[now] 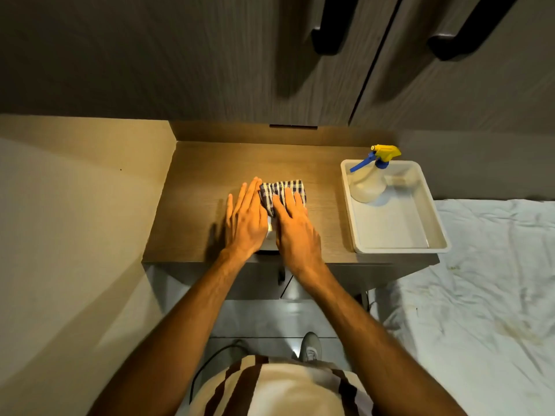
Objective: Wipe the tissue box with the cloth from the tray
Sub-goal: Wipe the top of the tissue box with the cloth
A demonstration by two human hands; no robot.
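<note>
My right hand [295,226] presses the cloth [282,192] flat, fingers spread, onto the box [271,232] at frame centre, mostly hidden. My left hand [246,219] lies open along its side. Pushing too hard could, I think, crush or slide it.

We are seeing striped cloth [282,190] looking woven, soft, matt. Table top [210,181] showing wood grain, smooth, dull sheen under warm light. Tray [396,229] looking like pale plastic, smooth, slightly glossy. Spray bottle [368,184] appearing as translucent plastic, with glossy blue and yellow plastic head. Cabinet doors [180,55] showing matt wood-grain finish; handles [327,40] dark, smooth. Bed sheet [486,280] looking like crumpled white fabric.
</note>
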